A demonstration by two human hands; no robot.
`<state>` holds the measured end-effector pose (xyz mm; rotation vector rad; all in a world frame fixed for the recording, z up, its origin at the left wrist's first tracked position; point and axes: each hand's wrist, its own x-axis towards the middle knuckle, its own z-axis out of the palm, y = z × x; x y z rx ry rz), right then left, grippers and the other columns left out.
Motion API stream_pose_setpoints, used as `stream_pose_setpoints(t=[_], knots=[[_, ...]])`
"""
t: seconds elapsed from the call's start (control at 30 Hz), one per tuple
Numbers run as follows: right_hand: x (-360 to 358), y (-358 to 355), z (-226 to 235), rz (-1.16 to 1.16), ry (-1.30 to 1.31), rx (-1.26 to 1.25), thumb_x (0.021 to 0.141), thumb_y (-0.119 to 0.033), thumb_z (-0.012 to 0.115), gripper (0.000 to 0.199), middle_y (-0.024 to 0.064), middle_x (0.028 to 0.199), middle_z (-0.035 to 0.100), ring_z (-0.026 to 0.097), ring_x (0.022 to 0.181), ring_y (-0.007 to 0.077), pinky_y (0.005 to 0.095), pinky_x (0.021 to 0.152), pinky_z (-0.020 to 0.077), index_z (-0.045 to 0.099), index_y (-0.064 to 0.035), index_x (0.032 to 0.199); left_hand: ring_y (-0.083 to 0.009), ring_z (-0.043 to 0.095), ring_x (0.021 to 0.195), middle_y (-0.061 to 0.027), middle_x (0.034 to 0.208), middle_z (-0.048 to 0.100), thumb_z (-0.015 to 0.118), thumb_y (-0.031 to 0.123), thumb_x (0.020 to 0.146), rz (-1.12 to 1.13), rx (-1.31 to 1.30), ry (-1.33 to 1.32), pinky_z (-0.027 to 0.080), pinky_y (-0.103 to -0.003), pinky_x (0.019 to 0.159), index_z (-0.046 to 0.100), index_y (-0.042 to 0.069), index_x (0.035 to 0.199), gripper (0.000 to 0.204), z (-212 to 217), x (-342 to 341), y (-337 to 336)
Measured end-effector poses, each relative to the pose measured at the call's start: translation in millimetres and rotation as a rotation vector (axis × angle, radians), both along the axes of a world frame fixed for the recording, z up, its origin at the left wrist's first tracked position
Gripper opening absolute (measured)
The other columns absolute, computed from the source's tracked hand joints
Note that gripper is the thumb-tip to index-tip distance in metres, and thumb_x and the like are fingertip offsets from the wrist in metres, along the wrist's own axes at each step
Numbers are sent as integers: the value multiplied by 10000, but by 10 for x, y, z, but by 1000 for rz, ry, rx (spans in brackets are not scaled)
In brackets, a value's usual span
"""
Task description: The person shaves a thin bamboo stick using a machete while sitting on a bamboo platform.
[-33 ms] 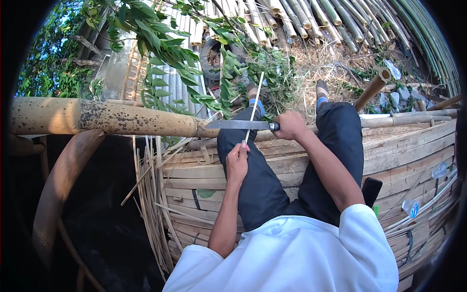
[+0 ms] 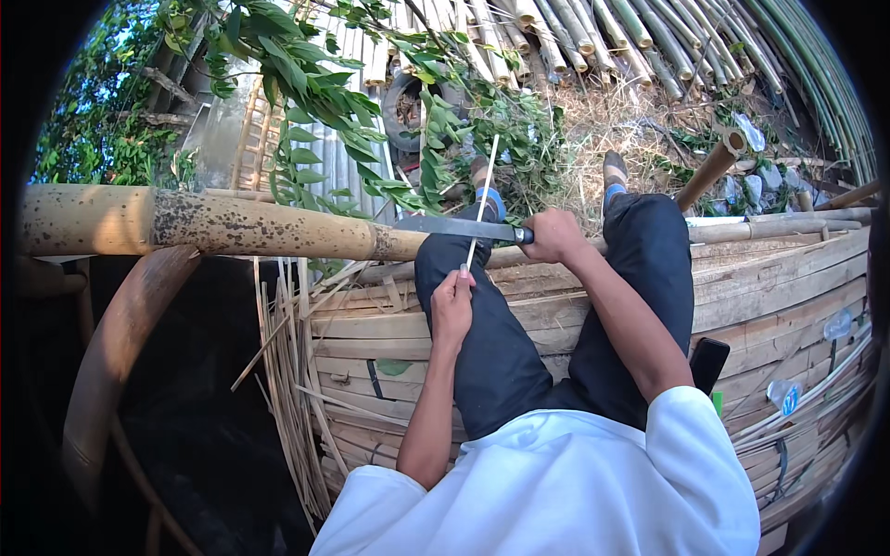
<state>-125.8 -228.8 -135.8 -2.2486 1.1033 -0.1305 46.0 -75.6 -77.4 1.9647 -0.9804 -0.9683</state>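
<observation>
Far left: thick speckled yellow-brown bamboo pole (image 2: 213,224) lies horizontal, its right end reaching the person's knees, prob. laid there as a rest for the cutting. Below it, loose pale bamboo splints (image 2: 287,371) hang off the edge of the slatted bamboo platform (image 2: 769,278) the person sits on. Centre: left hand (image 2: 451,301), fingers pressed together, pinches the lower end of a thin pale bamboo strip (image 2: 483,199), held upright so it crosses the blade. Right hand (image 2: 553,235) is closed round the handle of a long grey-bladed knife (image 2: 464,228), blade flat, pointing left, touching the strip. No containers w/ visible contents.
</observation>
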Motion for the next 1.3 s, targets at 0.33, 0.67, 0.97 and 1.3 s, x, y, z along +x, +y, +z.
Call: stream_pose_setpoints(t=[0.33, 0.67, 0.97, 1.3], knots=[[17, 69, 43, -31, -68, -28, 748, -355, 615, 296, 225, 740, 656, 650, 736, 395, 493, 723, 522, 703, -73, 763, -2, 237, 468, 100, 565, 294, 425, 300, 1029, -30, 38, 98, 171, -217, 421, 544, 78, 807, 336, -29, 38, 9], [-48, -19, -23, -68, -62, 88, 755, -356, 605, 339, 235, 781, 666, 648, 789, 420, 485, 751, 517, 690, -29, 787, -18, 277, 518, 86, 572, 321, 426, 278, 1025, 0, 69, 109, 215, -239, 459, 551, 58, 759, 367, -7, 56, 63], [-184, -345, -585, -1022, -551, 610, 762, -367, 637, 397, 151, 666, 635, 622, 640, 261, 399, 627, 465, 622, 29, 738, -401, 594, 670, -159, 649, 596, 504, 363, 970, -125, 36, -400, 436, -425, 589, 618, 60, 922, 327, 56, -257, -6], [-133, -56, 135, -321, -441, 133, 774, -296, 627, 241, 178, 641, 592, 593, 635, 341, 434, 637, 474, 655, -65, 836, -150, 559, 561, -41, 617, 616, 570, 329, 940, 26, 146, -193, 416, -330, 576, 639, 64, 949, 274, -32, -187, -115]])
